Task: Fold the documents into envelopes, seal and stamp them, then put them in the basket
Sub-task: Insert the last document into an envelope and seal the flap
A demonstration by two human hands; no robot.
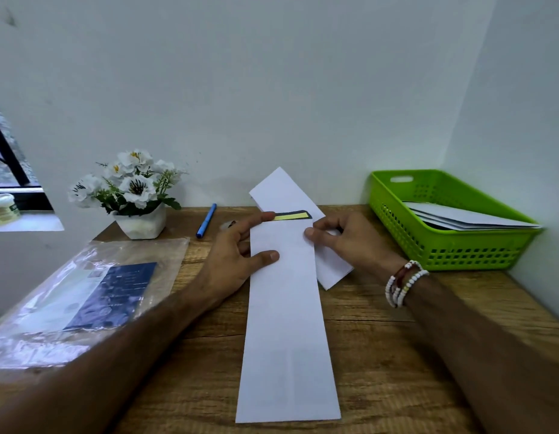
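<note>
Envelopes (460,219) already lie in the green basket (460,255). Left of the basket, my left hand (237,249) grips the open envelope (287,324), and my right hand (344,239) pinches the folded document (281,189), which I judge isn't inside yet. Inserting, sealing, stamping and dropping it in remain.

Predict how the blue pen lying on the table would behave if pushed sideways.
The pen looks round and slim, so it would probably roll. It seems stiff and light, likely easy to lift. The table looks flat, so it may stop soon.
</note>
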